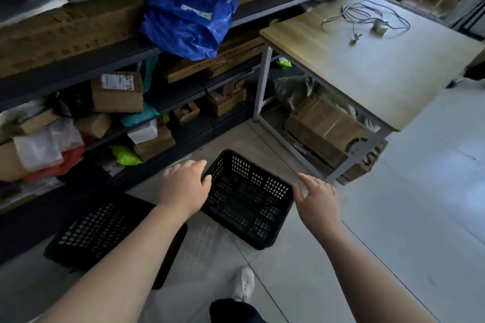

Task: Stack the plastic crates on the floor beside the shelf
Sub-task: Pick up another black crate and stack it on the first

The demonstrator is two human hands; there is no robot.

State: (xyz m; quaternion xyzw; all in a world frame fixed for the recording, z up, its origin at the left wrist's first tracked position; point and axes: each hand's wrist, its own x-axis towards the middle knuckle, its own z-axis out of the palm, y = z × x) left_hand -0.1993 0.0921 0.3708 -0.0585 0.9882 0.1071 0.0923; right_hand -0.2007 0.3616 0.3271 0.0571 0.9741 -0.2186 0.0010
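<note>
Two black perforated plastic crates stand on the tiled floor in front of the shelf. The right crate [249,200] sits open side up between my hands. My left hand [183,186] rests on its left rim, fingers curled over the edge. At the crate's right corner, my right hand [316,200] has its fingers spread, touching or just beside the rim. The left crate [105,231] lies under my left forearm, close to the bottom shelf [157,165].
The dark shelf unit is crammed with cardboard boxes, a blue bag [186,18] and plastic parcels. To the right, a wooden table [380,60] carries a cable, with boxes stored beneath it. My white shoe [244,284] is on the floor below the crates.
</note>
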